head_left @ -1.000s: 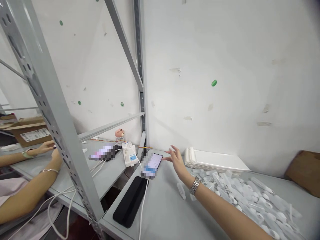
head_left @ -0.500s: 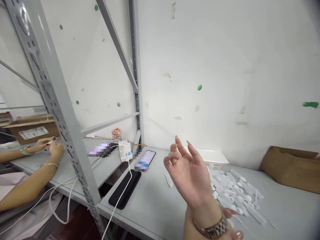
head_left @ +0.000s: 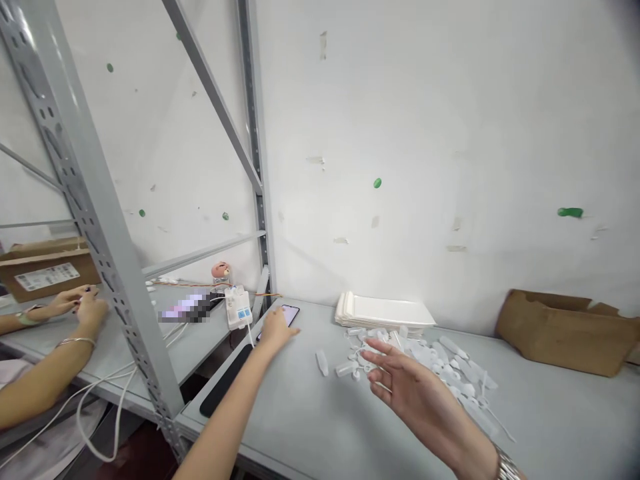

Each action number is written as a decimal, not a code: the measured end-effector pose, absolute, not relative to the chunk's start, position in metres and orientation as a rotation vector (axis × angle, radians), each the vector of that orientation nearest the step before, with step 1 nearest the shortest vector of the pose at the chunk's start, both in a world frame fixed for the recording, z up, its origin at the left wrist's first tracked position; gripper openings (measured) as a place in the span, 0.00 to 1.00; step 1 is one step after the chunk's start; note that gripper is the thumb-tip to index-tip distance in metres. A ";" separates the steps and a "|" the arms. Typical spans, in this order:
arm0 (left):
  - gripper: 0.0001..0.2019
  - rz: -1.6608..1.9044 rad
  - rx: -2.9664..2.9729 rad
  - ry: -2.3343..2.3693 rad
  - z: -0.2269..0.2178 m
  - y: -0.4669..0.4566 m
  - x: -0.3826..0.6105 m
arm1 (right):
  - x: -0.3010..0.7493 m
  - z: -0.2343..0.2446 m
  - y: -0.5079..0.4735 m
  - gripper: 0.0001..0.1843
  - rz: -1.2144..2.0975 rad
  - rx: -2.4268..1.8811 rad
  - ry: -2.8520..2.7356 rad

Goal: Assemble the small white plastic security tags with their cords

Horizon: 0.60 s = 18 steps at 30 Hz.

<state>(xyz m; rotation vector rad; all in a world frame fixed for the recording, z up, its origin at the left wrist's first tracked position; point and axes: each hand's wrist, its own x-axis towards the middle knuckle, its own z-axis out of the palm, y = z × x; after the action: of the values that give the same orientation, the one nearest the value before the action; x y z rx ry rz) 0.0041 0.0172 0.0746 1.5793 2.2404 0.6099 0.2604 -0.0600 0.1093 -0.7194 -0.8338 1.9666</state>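
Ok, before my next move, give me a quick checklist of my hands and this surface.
1. Right hand free: ok, fingers apart, holding nothing.
2. Left hand gripping the smartphone: cannot tell, the hand hides much of it.
3. Translucent plastic pieces all together: not ok, one lies apart from the pile.
4. White stack lying flat: ok.
5. Right-hand cardboard box contents: cannot tell, its inside barely shows.
6. Co-worker's hands apart from yours: ok, beyond the grey metal post.
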 end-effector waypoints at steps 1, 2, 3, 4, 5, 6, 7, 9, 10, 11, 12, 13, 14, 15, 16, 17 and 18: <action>0.30 0.576 1.541 2.346 0.070 0.029 -0.007 | 0.265 0.106 -0.060 0.15 1.977 -0.747 -0.843; 0.26 0.533 1.505 2.425 0.065 0.039 -0.016 | 0.269 0.103 -0.061 0.15 1.992 -0.766 -0.852; 0.21 0.490 1.469 2.492 0.060 0.046 -0.023 | 0.272 0.100 -0.062 0.15 2.007 -0.779 -0.858; 0.19 0.453 1.442 2.544 0.055 0.051 -0.029 | 0.274 0.099 -0.063 0.14 2.021 -0.789 -0.864; 0.18 0.418 1.417 2.584 0.051 0.056 -0.034 | 0.276 0.097 -0.064 0.13 2.033 -0.806 -0.870; 0.18 0.382 1.394 2.611 0.047 0.059 -0.039 | 0.278 0.097 -0.064 0.13 2.036 -0.829 -0.874; 0.18 0.347 1.374 2.626 0.043 0.063 -0.043 | 0.280 0.096 -0.064 0.12 2.031 -0.853 -0.878; 0.17 0.282 1.345 2.630 0.038 0.070 -0.053 | 0.283 0.094 -0.063 0.11 2.013 -0.893 -0.887; 0.17 0.254 1.336 2.626 0.037 0.074 -0.057 | 0.284 0.094 -0.062 0.11 2.006 -0.902 -0.890; 0.17 0.228 1.332 2.618 0.035 0.077 -0.062 | 0.285 0.093 -0.061 0.11 2.002 -0.905 -0.891; 0.17 0.207 1.333 2.609 0.034 0.080 -0.066 | 0.286 0.092 -0.061 0.11 2.003 -0.906 -0.890; 0.16 0.190 1.336 2.597 0.033 0.083 -0.070 | 0.286 0.092 -0.060 0.11 2.008 -0.905 -0.889; 0.16 0.180 1.345 2.583 0.032 0.086 -0.074 | 0.286 0.091 -0.059 0.11 2.013 -0.901 -0.888; 0.16 0.176 1.356 2.569 0.031 0.088 -0.077 | 0.286 0.090 -0.059 0.11 2.016 -0.894 -0.887; 0.16 0.181 1.372 2.554 0.030 0.090 -0.079 | 0.286 0.090 -0.059 0.11 2.021 -0.885 -0.888; 0.15 0.201 1.398 2.542 0.029 0.092 -0.080 | 0.286 0.090 -0.059 0.10 2.029 -0.874 -0.891; 0.15 0.236 1.423 2.536 0.028 0.093 -0.081 | 0.286 0.089 -0.059 0.10 2.037 -0.860 -0.896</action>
<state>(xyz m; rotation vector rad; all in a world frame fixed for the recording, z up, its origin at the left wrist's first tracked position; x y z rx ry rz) -0.0811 0.0931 0.0280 1.4228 2.5360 0.2363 0.2862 -0.0588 0.0891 -0.8602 -0.8957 2.0371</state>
